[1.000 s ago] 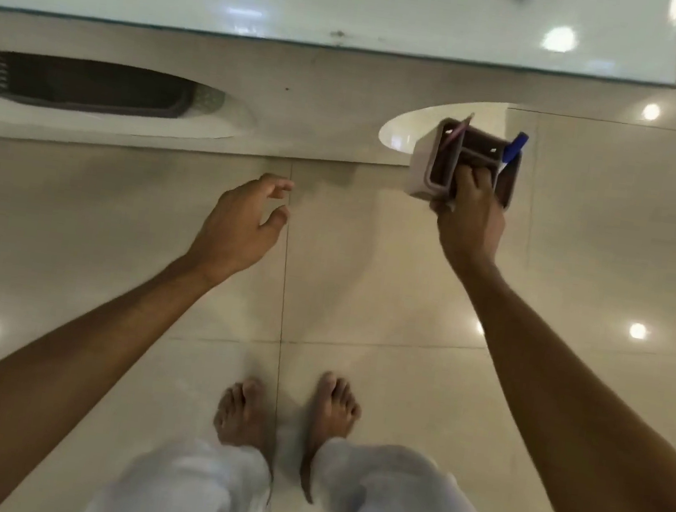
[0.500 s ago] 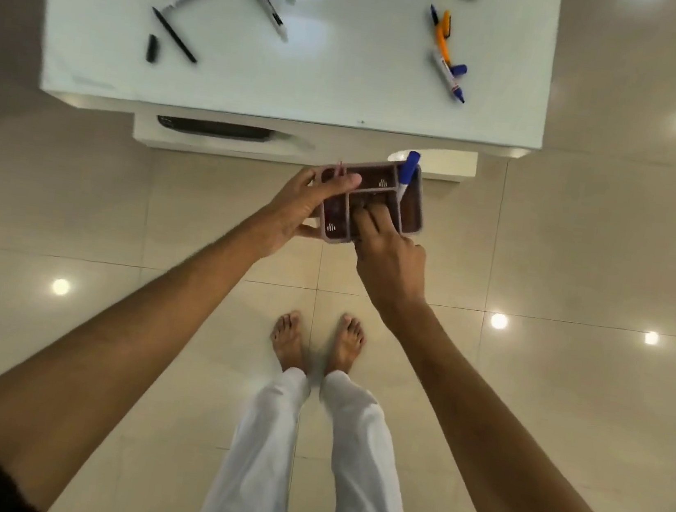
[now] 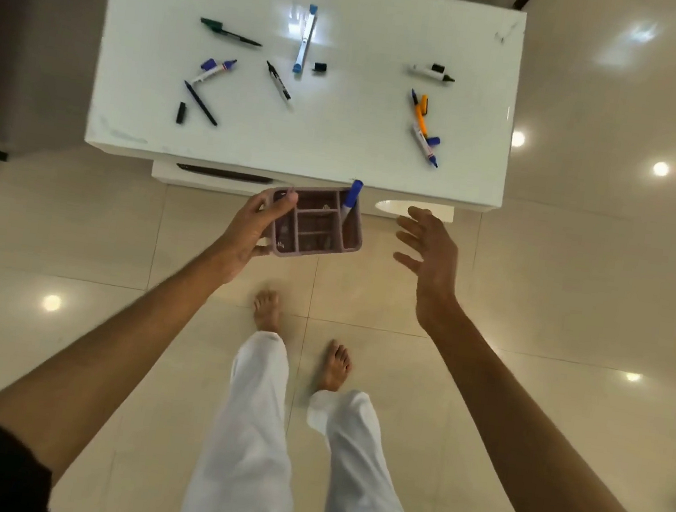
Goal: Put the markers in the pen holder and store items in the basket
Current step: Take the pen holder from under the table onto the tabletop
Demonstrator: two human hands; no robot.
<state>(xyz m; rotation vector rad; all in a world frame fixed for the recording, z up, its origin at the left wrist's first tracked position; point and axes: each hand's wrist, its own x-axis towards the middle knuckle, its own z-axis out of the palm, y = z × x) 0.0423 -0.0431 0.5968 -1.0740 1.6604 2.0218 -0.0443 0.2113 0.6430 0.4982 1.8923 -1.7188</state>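
Note:
My left hand (image 3: 250, 230) grips the left end of a mauve pen holder (image 3: 318, 224) with several compartments, held in the air in front of the white table (image 3: 340, 157). A blue-capped marker (image 3: 351, 198) stands in the holder's right compartment. My right hand (image 3: 431, 254) hangs open to the right of the holder, fingers spread, touching nothing. Several markers and pens lie scattered on the table: a green pen (image 3: 228, 32), a blue marker (image 3: 305, 39), an orange pen (image 3: 422, 113), a black-tipped marker (image 3: 431, 72).
A lower shelf under the table shows a dark basket (image 3: 225, 174) edge-on. Loose caps (image 3: 320, 67) lie on the tabletop. My bare feet and white trousers (image 3: 255, 416) stand on glossy beige floor tiles. A dark wall runs along the left.
The holder has passed from my right hand to my left; the right hand has let go and moved off to the right. The view has pulled back, showing the whole tabletop.

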